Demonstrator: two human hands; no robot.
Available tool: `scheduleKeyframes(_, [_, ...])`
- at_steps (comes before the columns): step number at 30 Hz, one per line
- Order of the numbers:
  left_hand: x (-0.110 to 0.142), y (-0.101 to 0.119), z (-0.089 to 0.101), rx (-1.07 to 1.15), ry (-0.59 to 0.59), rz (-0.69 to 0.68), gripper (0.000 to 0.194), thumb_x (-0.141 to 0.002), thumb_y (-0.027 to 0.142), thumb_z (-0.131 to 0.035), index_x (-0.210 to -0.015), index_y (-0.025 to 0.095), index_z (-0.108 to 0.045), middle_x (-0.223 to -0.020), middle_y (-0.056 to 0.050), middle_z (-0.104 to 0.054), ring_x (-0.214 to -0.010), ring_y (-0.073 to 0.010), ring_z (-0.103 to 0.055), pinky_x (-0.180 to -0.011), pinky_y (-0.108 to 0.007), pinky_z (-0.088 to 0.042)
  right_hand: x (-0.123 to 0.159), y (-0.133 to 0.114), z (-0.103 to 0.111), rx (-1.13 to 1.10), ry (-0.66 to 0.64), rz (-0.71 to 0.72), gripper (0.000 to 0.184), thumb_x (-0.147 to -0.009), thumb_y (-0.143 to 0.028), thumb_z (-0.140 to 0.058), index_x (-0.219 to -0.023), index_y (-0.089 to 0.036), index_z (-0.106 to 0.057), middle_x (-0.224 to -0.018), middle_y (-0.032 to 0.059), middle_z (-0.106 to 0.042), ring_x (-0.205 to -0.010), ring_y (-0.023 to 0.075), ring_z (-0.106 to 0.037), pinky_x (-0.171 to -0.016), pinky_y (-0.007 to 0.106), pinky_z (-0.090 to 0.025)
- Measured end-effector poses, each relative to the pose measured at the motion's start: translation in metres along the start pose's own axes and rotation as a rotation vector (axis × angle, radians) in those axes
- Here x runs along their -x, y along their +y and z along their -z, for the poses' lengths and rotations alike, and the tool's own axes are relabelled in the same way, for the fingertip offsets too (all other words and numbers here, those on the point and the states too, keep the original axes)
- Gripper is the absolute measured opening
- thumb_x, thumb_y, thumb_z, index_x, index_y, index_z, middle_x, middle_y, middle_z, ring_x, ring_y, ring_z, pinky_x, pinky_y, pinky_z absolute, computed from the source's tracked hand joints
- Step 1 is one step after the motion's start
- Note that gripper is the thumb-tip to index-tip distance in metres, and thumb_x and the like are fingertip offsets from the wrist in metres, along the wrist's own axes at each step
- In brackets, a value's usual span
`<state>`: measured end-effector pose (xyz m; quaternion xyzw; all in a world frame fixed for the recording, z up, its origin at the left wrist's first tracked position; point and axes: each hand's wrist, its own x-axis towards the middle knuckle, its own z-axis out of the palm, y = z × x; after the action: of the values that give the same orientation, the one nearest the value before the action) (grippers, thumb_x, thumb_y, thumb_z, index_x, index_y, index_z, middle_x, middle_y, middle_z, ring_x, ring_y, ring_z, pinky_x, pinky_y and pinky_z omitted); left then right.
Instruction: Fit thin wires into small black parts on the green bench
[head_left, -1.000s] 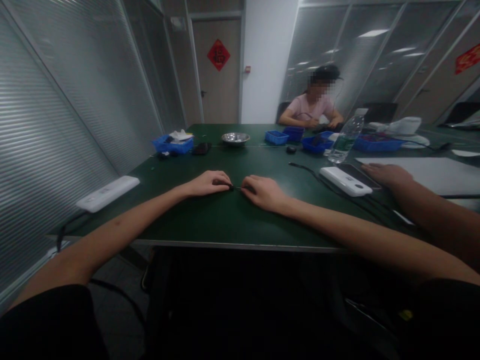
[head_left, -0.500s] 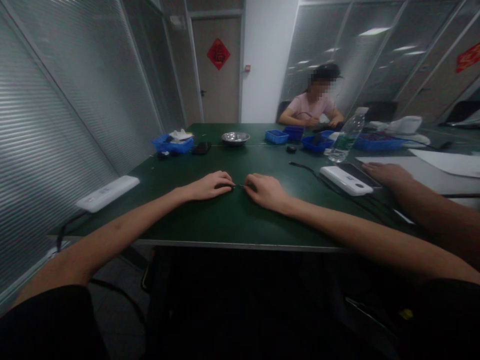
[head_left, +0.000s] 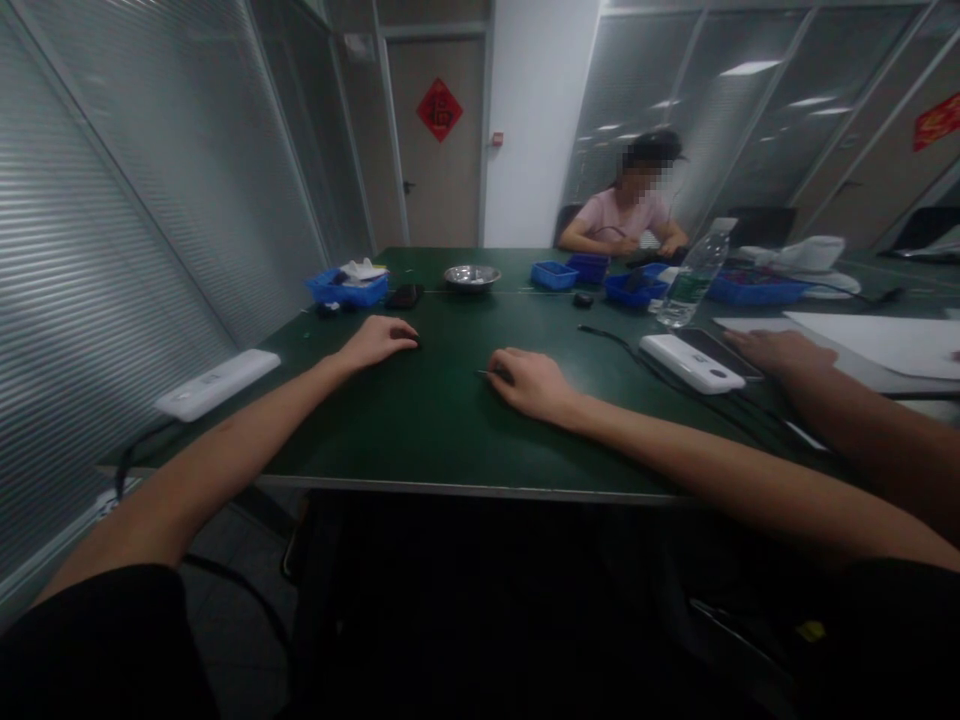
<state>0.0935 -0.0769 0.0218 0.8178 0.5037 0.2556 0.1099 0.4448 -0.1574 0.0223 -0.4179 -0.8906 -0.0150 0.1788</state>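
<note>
My left hand (head_left: 377, 340) is closed in a pinch over the green table, left of the middle. A small dark piece (head_left: 411, 338) shows at its fingertips, too small to name. To the right and nearer the front edge, my right hand (head_left: 532, 382) rests on the tabletop with its fingers curled. They hold a thin object with a pale tip (head_left: 482, 373) pointing left; its rest is hidden in the fingers. The two hands are apart.
Ahead stand a metal bowl (head_left: 472, 278), a blue basket (head_left: 349, 288) and a black phone (head_left: 404, 296). A white power bank (head_left: 691, 363), a water bottle (head_left: 694, 280) and another person's arm (head_left: 840, 400) lie right. A white device (head_left: 217, 384) sits left. Someone sits opposite (head_left: 626, 215).
My left hand has moved away from my right hand, to the left and farther out, with the small dark piece. My right hand has stayed put. Paper at the right has shifted.
</note>
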Motion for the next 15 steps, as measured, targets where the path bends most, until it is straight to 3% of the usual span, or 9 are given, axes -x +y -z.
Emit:
scheduleKeyframes(3, [0.002,-0.032,0.019,-0.182,0.107,0.116,0.026,-0.087,0.04,-0.074,-0.104,0.023,-0.081,-0.109,-0.008,-0.077,-0.104,-0.0277,-0.068,-0.097,-0.04,-0.05,0.0,0.0,0.001,-0.008,-0.013,-0.001,0.021,-0.103,-0.037,-0.053,-0.112,-0.022,-0.064,-0.109,0.0074,-0.07,-0.084,0.0194,-0.062,-0.07,0.029,-0.039])
scheduleKeyframes(6, [0.007,-0.052,0.034,-0.365,0.142,0.208,0.022,-0.088,0.037,-0.073,-0.1,0.021,-0.082,-0.11,-0.009,-0.077,-0.107,-0.029,-0.066,-0.099,-0.04,-0.047,0.0,-0.001,0.002,-0.017,-0.017,0.001,0.021,-0.103,-0.037,-0.053,-0.112,-0.022,-0.064,-0.109,0.0077,-0.07,-0.084,0.0194,-0.062,-0.069,0.029,-0.04])
scheduleKeyframes(10, [0.012,-0.067,0.045,-0.474,0.163,0.308,0.022,-0.09,0.037,-0.072,-0.097,0.019,-0.081,-0.103,-0.011,-0.077,-0.102,-0.0285,-0.066,-0.093,-0.038,-0.048,0.001,-0.001,0.002,-0.022,-0.015,0.0,0.02,-0.102,-0.036,-0.054,-0.112,-0.022,-0.064,-0.109,0.0077,-0.07,-0.084,0.0193,-0.062,-0.069,0.029,-0.04])
scheduleKeyframes(15, [0.013,-0.073,0.045,-0.507,0.159,0.333,0.024,-0.091,0.034,-0.071,-0.099,0.014,-0.079,-0.098,-0.013,-0.075,-0.098,-0.0284,-0.064,-0.092,-0.039,-0.046,0.0,0.001,-0.001,-0.014,-0.001,0.012,0.02,-0.102,-0.037,-0.054,-0.111,-0.021,-0.064,-0.108,0.0074,-0.07,-0.085,0.0193,-0.062,-0.07,0.029,-0.04])
